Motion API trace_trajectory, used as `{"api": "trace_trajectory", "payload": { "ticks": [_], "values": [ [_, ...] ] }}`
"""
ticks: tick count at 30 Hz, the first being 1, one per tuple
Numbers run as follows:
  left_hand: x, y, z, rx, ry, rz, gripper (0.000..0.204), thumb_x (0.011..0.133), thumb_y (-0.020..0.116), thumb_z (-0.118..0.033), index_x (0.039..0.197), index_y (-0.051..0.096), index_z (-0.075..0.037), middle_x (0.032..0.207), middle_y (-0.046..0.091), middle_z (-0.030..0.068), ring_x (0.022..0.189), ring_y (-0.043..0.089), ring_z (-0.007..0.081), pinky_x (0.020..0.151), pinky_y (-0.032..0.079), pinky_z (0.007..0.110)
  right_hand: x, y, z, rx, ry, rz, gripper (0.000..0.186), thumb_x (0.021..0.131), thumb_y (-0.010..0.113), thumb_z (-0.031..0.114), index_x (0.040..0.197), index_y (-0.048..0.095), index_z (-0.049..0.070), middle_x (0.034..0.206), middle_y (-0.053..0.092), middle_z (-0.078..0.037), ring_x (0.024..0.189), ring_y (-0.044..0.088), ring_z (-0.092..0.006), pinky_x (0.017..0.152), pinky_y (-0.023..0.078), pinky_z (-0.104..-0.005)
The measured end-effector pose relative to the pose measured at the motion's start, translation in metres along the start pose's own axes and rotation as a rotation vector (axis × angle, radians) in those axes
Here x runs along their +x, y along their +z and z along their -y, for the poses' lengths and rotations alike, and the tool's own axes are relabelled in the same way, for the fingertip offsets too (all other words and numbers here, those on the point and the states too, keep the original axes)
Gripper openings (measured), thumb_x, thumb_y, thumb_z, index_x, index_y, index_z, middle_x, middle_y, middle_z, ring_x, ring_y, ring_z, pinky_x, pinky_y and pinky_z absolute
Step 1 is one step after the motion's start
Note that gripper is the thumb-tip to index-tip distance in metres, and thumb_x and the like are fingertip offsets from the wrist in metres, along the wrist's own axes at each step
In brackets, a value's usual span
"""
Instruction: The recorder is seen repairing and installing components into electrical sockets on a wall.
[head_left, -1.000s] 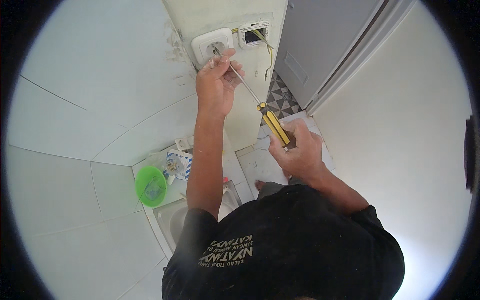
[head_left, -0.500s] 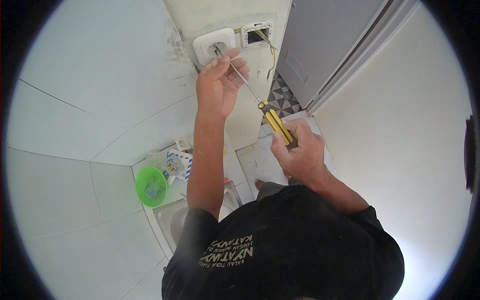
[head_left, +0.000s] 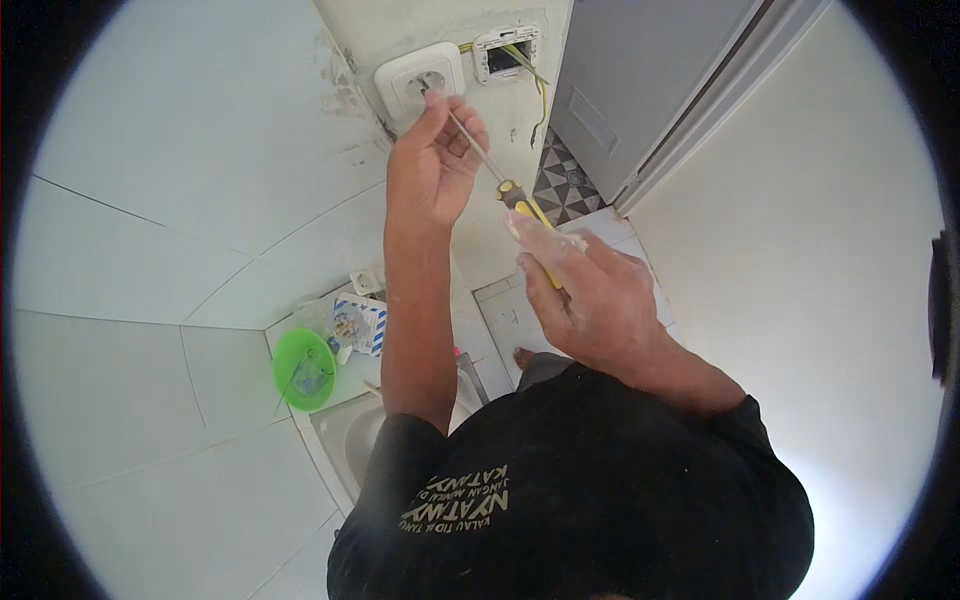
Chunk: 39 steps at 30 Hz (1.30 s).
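A white wall socket is mounted on the wall at the top. The tip of a long screwdriver reaches its round recess, partly hidden by fingers. My left hand pinches the thin shaft close to the socket, its other fingers loosely curled. Around the yellow and black handle, my right hand is closed, with the index finger stretched along it. Just right of the socket sits an open white wall box frame, from which yellow-green wires hang.
Below left, a green bucket stands on a tiled ledge by a metal sink. Beside it lie a blue-striped packet and a loose white socket piece. A grey door stands at the upper right.
My right hand has shifted up and left along the screwdriver handle, its index finger now extended over it. My left hand stays at the shaft, its fingers more curled. The view has shifted slightly.
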<state>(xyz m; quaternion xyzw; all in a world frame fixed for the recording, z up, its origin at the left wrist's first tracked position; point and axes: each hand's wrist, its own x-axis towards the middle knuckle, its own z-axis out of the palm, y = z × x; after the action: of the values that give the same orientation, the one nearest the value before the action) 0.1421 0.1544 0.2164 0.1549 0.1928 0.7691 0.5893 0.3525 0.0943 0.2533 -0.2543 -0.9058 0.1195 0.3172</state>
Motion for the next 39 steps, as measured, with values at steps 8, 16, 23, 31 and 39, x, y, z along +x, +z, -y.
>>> {"api": "trace_trajectory", "payload": {
  "ticks": [8,16,23,31,39],
  "values": [
    [0.007,-0.04,-0.011,-0.115,-0.142,0.191,0.019,0.092,0.062,-0.015,0.102,0.061,0.002,0.088,0.066,0.0097,0.084,0.067,0.0208,0.078,0.056,0.038,0.02,-0.01,0.022,0.126,0.079,0.03,0.049,0.085,0.066,0.016,0.13,0.049,0.007,0.102,0.063,-0.017,0.07,0.064,-0.0361,0.061,0.052,-0.0408],
    [-0.007,0.008,-0.003,-0.057,-0.142,0.04,0.012,0.089,0.066,-0.016,0.093,0.063,-0.005,0.084,0.066,0.0077,0.081,0.066,0.0179,0.075,0.055,0.034,0.025,-0.003,0.014,0.348,0.184,0.078,0.046,0.084,0.066,0.016,0.126,0.051,0.005,0.11,0.061,-0.023,0.08,0.064,-0.0359,0.063,0.052,-0.0413],
    [0.011,-0.052,-0.007,-0.227,-0.186,0.405,0.022,0.092,0.06,-0.015,0.108,0.059,0.001,0.095,0.068,0.0111,0.088,0.068,0.0214,0.081,0.056,0.037,0.028,-0.01,0.024,0.087,0.162,0.219,0.04,0.085,0.063,0.013,0.123,0.055,0.004,0.106,0.062,-0.023,0.082,0.064,-0.0346,0.07,0.052,-0.0388],
    [-0.004,-0.015,0.002,-0.013,-0.029,0.078,0.015,0.089,0.065,-0.015,0.097,0.063,-0.002,0.085,0.066,0.0077,0.081,0.066,0.0193,0.081,0.055,0.035,0.033,-0.002,0.013,0.527,0.193,-0.06,0.041,0.082,0.064,0.01,0.122,0.057,0.006,0.096,0.061,-0.02,0.078,0.063,-0.0315,0.07,0.051,-0.0405],
    [-0.007,-0.006,0.002,-0.066,-0.072,0.041,0.02,0.09,0.063,-0.013,0.104,0.06,0.001,0.088,0.065,0.0082,0.076,0.065,0.0184,0.071,0.055,0.032,0.033,-0.009,0.017,0.06,0.247,0.228,0.038,0.084,0.062,0.011,0.121,0.055,0.004,0.101,0.063,-0.02,0.078,0.064,-0.0374,0.068,0.05,-0.0431]
  ]
}}
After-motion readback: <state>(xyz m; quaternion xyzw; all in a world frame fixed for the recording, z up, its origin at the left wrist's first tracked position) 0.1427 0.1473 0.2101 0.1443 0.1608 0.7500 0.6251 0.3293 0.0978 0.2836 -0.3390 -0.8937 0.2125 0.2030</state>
